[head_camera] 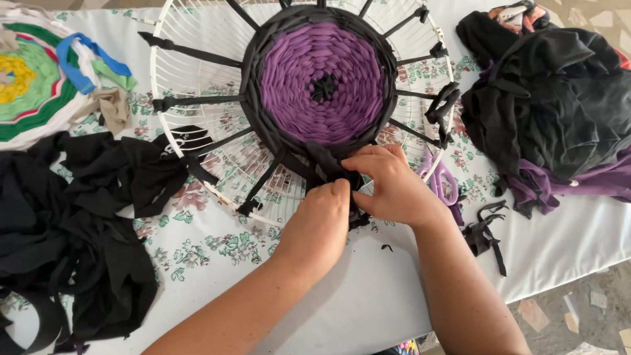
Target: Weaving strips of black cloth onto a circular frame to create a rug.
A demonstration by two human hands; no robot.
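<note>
Both hands, the left hand and right hand, are pinching together on the black fabric strip at the near edge of the round weaving, the strip running away from them toward its purple centre.

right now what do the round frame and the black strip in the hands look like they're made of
The round frame looks like white-coated metal wire: thin rigid spokes and rim, slightly glossy, though painted plastic is possible. The black strip pinched by the left hand and right hand looks like soft matte knit fabric: it folds and curls at the edges like the purple woven centre.
</note>
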